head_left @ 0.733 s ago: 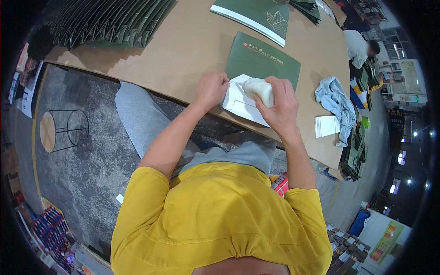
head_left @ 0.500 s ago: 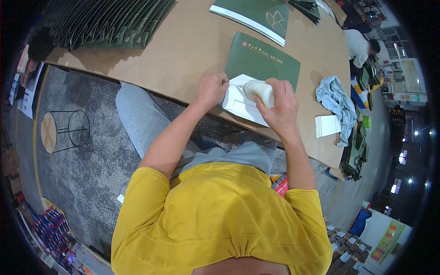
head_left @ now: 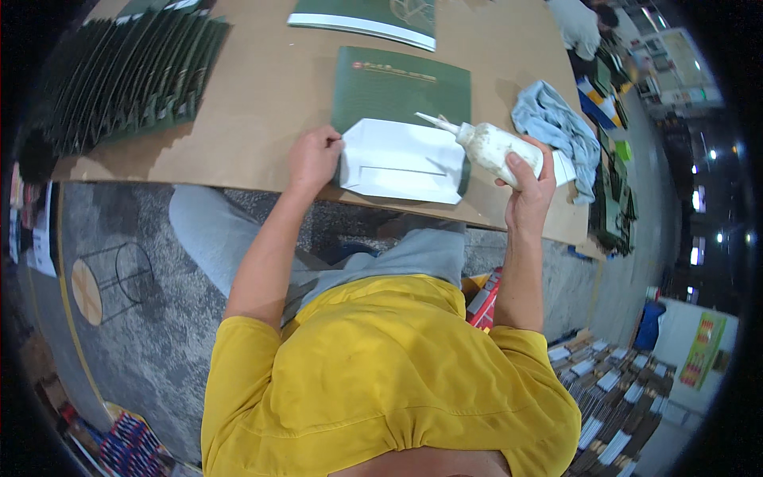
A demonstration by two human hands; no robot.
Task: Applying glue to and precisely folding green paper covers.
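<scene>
Head: right hand (head_left: 534,181) holds bottle (head_left: 494,149), contents unclear.

A rectangular green card (head_left: 397,91) lies on the brown tabletop (head_left: 254,95), right of fanned dark-green folders (head_left: 127,79), left of crumpled pale-blue cloth (head_left: 556,123).

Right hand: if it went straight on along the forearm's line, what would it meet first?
Probably the crumpled light blue cloth just beyond the right hand and the white bottle it holds. Depth is unclear from this one view, so it might pass above the cloth instead.
</scene>
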